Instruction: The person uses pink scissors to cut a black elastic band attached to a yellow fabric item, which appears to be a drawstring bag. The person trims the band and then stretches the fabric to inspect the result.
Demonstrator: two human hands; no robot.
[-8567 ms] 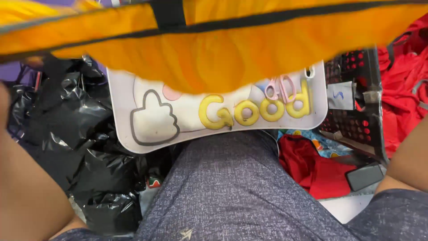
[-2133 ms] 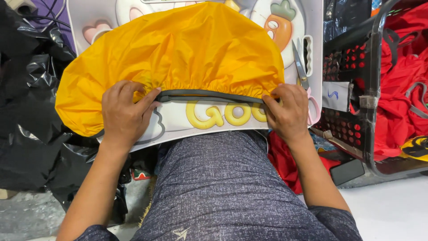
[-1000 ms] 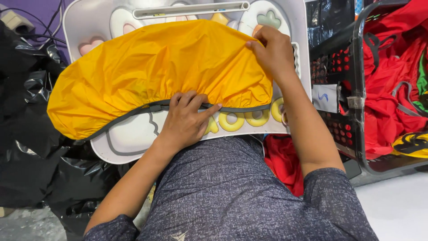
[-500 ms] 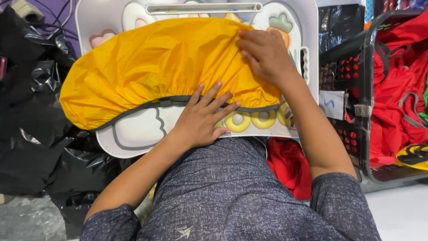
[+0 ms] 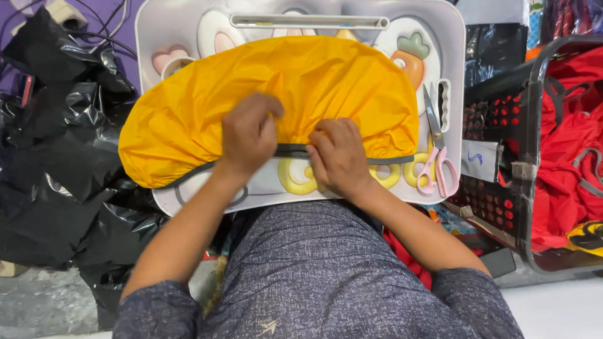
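Single head cam, steep downward look, close over lap tray [image 5: 188, 25], no 2nd view

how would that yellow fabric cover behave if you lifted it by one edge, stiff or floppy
Probably floppy: the yellow cover lies wrinkled and puckered on the lap tray, gathered along its dark elastic hem. It looks thin and light, likely slippery, given its slight sheen. The left hand and right hand pinch the hem, which seems likely to bunch up once released.

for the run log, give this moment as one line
left hand: on yellow cover | right hand: pinching grey hem | scissors: on tray
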